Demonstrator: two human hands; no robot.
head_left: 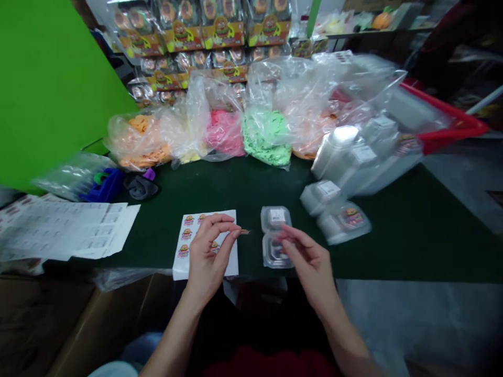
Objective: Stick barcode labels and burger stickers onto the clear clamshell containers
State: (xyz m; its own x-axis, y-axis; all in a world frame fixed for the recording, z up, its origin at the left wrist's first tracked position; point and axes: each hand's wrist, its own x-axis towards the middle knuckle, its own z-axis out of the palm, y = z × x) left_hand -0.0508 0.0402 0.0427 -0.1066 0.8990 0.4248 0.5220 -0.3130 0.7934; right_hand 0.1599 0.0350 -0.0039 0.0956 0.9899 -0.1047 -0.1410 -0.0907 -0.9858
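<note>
My left hand (210, 248) pinches a small burger sticker (244, 231) between thumb and forefinger. Beneath that hand lies a white sheet of burger stickers (181, 269), partly covered by the fingers. My right hand (310, 256) is over the right side of a small clear plastic clamshell box (271, 256). Its thumb and forefinger are a little apart, and I see nothing between them; whether they touch the box I cannot tell. The box lies unfolded, with a white label (277, 215) on its far half.
Clear boxes (343, 222) with labels lie to the right, before a stack of more boxes (353, 157). Bags of orange, pink (223, 133) and green pieces (269, 136) line the back. Label sheets (78, 230) and a blue tape dispenser (104, 186) are at left; a red crate (451, 125) stands far right.
</note>
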